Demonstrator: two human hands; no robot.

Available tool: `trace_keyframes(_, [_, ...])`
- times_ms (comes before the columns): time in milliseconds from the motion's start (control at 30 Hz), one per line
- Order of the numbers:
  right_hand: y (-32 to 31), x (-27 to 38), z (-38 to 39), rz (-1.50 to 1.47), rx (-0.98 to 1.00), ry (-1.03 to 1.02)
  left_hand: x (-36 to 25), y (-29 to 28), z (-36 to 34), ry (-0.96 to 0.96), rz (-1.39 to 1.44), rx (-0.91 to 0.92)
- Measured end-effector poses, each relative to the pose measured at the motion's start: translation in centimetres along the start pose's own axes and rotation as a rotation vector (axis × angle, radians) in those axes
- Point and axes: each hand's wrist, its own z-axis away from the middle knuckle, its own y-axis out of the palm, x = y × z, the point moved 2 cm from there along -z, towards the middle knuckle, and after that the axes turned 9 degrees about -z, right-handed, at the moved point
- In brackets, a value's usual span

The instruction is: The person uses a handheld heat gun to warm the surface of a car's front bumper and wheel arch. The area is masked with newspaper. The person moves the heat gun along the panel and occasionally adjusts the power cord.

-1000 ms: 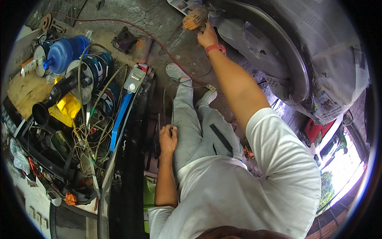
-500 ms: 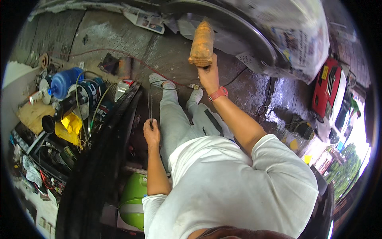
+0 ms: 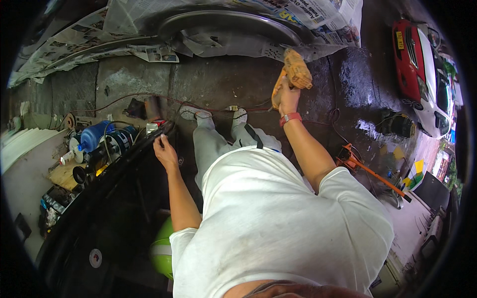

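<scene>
My right hand (image 3: pixel 288 97) grips a worn yellow-orange power tool (image 3: pixel 298 69) by its handle, raised below a curved metal wheel-arch edge (image 3: pixel 231 20) on a bodywork surface masked with newspaper (image 3: pixel 318 12). My left hand (image 3: pixel 165 149) is at the upper end of a long glossy black panel (image 3: pixel 114 208) to my left, its fingers curled near the edge; what they hold, if anything, is unclear. My legs in grey trousers and my shoes show between the hands, with cords lying around the feet.
On the left stand a blue water jug (image 3: pixel 92 139), metal cans and clutter. A green rounded object (image 3: pixel 161 251) lies beside me. On the right are an orange-handled floor jack (image 3: pixel 377 176) and a red-and-white car (image 3: pixel 412 64). A red hose (image 3: pixel 119 99) crosses the floor.
The view has swung, bringing the masked bodywork across the top and more of the car into sight. My left hand has moved up beside the black panel's edge; the yellow tool has changed angle.
</scene>
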Motion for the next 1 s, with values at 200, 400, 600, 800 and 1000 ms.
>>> trace_keyframes(200, [-2.4,2.3,-1.5,-0.141,-0.209,-0.012,-5.8,-3.1,-4.3,0.022,0.044,-0.112])
trace_keyframes(400, [-0.8,0.6,-0.6,-0.177,-0.005,0.022,-8.5,-6.9,-8.5,-0.098,0.144,-0.145])
trace_keyframes(600, [8.1,0.8,6.5,-0.058,0.178,0.056,-7.5,-12.0,-14.9,-0.136,0.161,-0.267])
trace_keyframes(800, [18.8,-3.6,9.8,0.086,0.329,0.002,-4.5,-17.7,-24.5,-0.188,0.237,-0.451])
trace_keyframes(1000, [31.8,-3.9,15.1,0.061,0.417,0.141,-2.5,-23.6,-33.5,-0.288,0.126,-0.580])
